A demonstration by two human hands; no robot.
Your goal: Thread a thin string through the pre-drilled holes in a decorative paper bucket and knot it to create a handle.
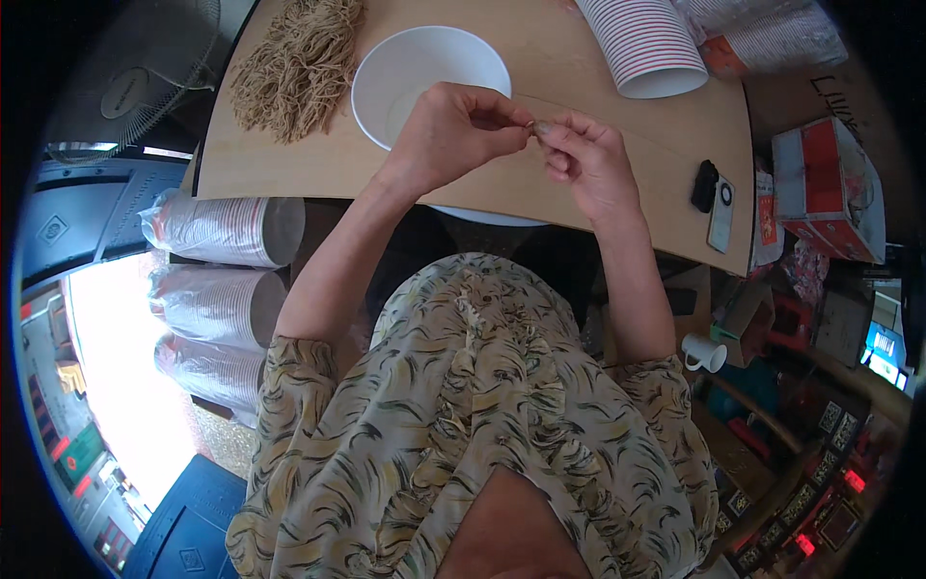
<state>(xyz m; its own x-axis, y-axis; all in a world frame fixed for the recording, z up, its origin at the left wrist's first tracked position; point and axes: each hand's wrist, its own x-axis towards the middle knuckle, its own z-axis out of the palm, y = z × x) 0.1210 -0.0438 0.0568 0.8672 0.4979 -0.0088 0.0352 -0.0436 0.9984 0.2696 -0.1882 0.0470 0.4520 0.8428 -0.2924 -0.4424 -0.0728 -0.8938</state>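
Note:
Over the table [656,174] my two hands meet fingertip to fingertip, just right of a white tub [429,58]. My left hand [453,133] is closed in a pinch, its thumb and forefinger pressed together. My right hand [590,159] pinches at the same spot, with its other fingers curled in. Something small and brownish shows between the fingertips, too small to name. Left of the tub lies a heap of tan, twisted cords [301,72]. The near rim of the tub is partly hidden by my left hand.
A stack of white, red-ringed paper tubs [644,46] lies at the far right. Near the right edge are a black object [705,185] and a pale phone-like device [721,214]. Plastic-wrapped tub stacks [227,230] stand left. A white mug [704,353] sits lower right.

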